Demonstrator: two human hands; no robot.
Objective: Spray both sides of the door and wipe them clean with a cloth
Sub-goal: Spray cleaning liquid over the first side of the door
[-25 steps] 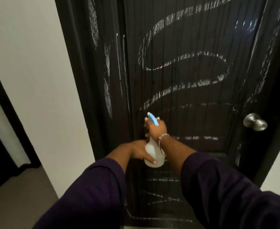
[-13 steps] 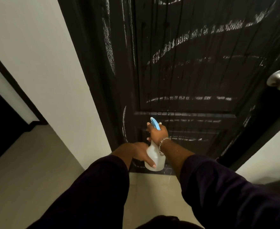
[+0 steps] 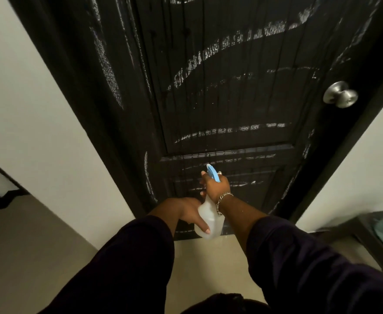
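Blue plastic caps the bottle (image 3: 209,219) at the centre of this doorway scene. The right hand (image 3: 216,185) curls its fingers round the neck, just under the blue trigger head (image 3: 213,174); whether a finger rests on the trigger itself cannot be told. The left hand (image 3: 189,211) cups the translucent body from the side, thumb laid down its wall. The bottle is held upright, nozzle aimed at the lower panel of the black door (image 3: 231,98), close to it but apart. White streaks of spray run across the panels above, and a metal knob (image 3: 341,95) sits at the right edge. No cloth is in view. The bottle looks light and thin-walled, likely slick if wet; the neck is the sure place to hold, with the base supported for steady aim.
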